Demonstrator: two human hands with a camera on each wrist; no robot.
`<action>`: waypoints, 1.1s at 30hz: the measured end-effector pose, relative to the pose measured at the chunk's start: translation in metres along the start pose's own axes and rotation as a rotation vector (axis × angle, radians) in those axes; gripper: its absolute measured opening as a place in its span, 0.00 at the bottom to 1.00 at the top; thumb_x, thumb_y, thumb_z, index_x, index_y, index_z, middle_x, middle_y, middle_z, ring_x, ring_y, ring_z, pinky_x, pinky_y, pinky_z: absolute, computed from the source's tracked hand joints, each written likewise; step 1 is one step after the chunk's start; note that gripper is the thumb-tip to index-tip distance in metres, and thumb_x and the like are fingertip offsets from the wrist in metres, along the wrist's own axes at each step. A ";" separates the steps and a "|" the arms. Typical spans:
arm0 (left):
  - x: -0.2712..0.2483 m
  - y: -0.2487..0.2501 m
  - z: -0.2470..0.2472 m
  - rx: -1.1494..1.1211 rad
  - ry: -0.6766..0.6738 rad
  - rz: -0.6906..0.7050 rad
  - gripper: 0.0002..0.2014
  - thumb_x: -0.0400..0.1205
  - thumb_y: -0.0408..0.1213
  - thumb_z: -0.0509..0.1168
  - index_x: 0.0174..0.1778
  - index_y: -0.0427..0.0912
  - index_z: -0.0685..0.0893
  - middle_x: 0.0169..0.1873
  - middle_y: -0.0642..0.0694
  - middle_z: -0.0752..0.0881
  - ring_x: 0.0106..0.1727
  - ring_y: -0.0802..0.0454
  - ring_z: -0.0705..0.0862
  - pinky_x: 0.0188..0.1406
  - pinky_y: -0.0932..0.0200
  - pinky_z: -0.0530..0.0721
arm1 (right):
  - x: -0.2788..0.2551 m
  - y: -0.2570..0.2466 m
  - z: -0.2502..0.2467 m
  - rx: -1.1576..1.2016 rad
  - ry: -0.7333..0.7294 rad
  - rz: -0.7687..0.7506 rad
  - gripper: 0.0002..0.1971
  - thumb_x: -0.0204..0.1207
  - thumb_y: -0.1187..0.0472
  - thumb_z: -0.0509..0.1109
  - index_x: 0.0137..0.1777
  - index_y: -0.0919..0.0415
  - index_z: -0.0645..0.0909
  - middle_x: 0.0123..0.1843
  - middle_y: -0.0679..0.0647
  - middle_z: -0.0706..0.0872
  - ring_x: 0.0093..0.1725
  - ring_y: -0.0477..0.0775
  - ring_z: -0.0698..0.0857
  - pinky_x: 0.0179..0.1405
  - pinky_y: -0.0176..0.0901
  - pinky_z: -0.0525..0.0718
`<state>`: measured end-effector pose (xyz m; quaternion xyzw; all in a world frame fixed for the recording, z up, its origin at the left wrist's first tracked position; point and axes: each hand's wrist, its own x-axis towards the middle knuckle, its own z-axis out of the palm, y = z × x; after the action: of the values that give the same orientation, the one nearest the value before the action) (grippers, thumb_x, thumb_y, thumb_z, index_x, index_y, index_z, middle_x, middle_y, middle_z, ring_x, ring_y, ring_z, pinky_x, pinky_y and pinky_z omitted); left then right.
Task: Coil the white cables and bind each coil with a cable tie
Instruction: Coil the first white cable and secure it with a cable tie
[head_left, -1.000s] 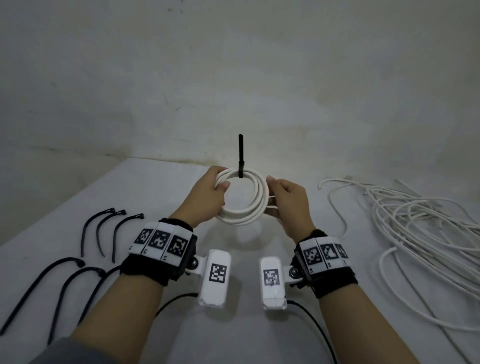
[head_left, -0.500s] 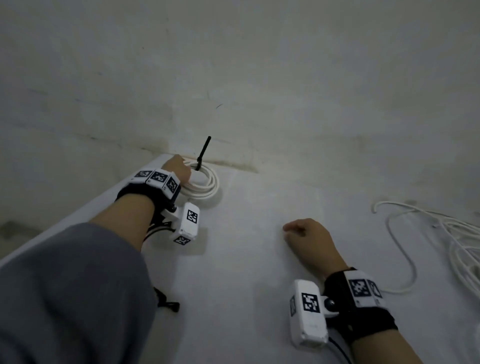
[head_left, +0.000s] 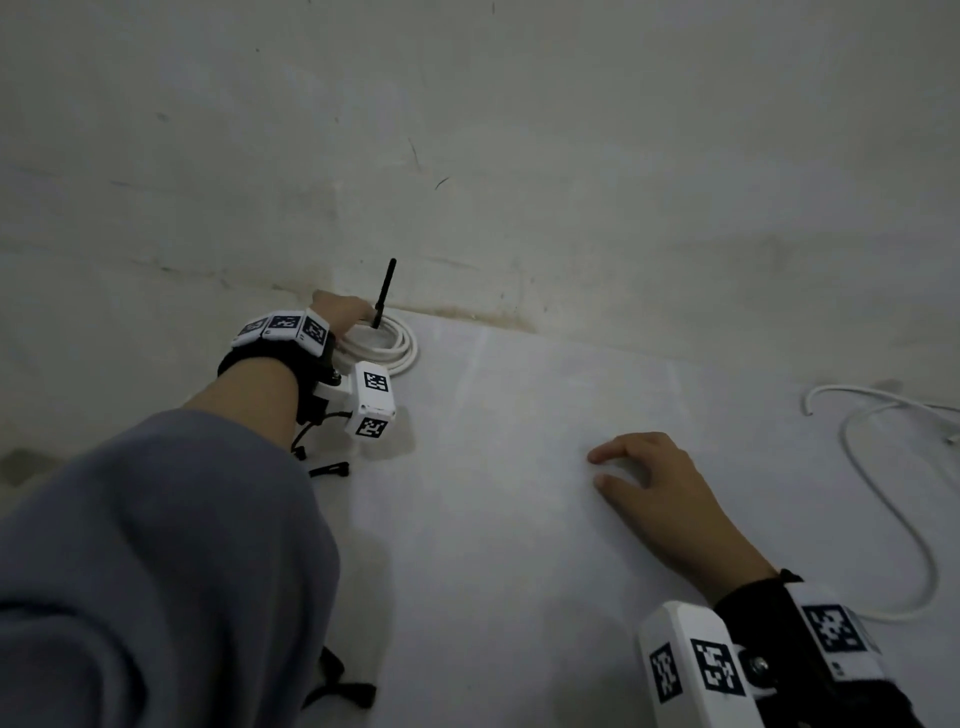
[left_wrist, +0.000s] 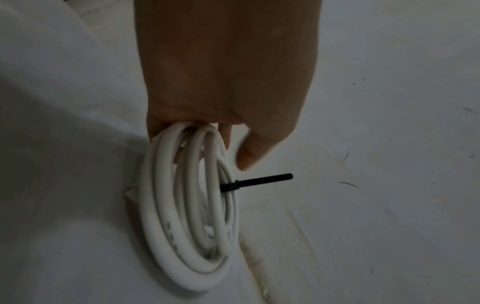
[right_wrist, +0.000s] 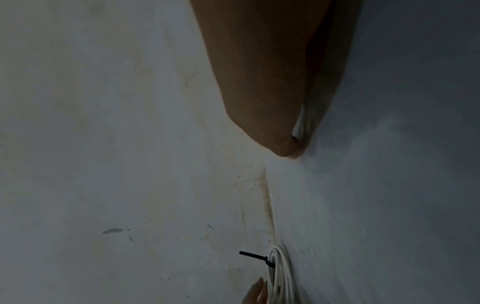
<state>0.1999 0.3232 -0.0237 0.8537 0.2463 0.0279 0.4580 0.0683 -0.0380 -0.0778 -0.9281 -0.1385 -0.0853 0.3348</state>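
Your left hand (head_left: 340, 310) is stretched out to the far edge of the bench (head_left: 519, 519), where it meets the wall (head_left: 519, 156). Its fingers curl round the near side of the white cable coil (head_left: 387, 345); in the left wrist view the thumb sits slightly apart from the loops, so the grip looks loose.

The coil: about four or five turns of smooth round white cable, wound into a neat ring and lying on the bench right at the wall. The turns sit close together but slightly fanned at your fingers. One black cable tie (head_left: 383, 294) cinches the coil on its wall side; its free tail stands straight up and away from the loops, untrimmed.

Your right hand (head_left: 654, 486) rests on the bench well to the right of the coil, fingers spread and relaxed, fingertips touching the surface, holding nothing.

Loose white cable (head_left: 883, 499) lies uncoiled far to the right of the coil. Spare black ties (head_left: 330, 470) lie on the bench just this side of your left wrist.
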 end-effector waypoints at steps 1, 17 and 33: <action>0.002 -0.002 0.000 -0.026 -0.020 -0.006 0.35 0.74 0.43 0.74 0.73 0.32 0.70 0.69 0.32 0.76 0.67 0.33 0.78 0.59 0.46 0.80 | 0.000 0.000 0.000 -0.001 -0.001 0.000 0.09 0.74 0.62 0.73 0.51 0.49 0.85 0.54 0.44 0.76 0.54 0.41 0.73 0.54 0.26 0.62; -0.009 -0.002 0.001 0.609 -0.084 0.253 0.65 0.50 0.73 0.74 0.79 0.43 0.58 0.74 0.38 0.71 0.70 0.36 0.74 0.64 0.45 0.77 | 0.002 -0.003 0.000 0.044 0.012 0.042 0.08 0.72 0.63 0.74 0.46 0.48 0.87 0.53 0.41 0.78 0.57 0.42 0.76 0.59 0.30 0.65; -0.026 0.022 -0.013 0.566 -0.004 0.345 0.33 0.69 0.63 0.70 0.59 0.39 0.80 0.56 0.38 0.82 0.60 0.38 0.79 0.55 0.49 0.74 | 0.000 -0.003 0.000 0.060 -0.001 0.070 0.10 0.71 0.61 0.74 0.42 0.41 0.84 0.56 0.49 0.80 0.60 0.50 0.79 0.69 0.43 0.69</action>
<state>0.1818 0.3115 0.0067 0.9763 0.0951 0.0336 0.1915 0.0674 -0.0358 -0.0754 -0.9221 -0.1086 -0.0690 0.3651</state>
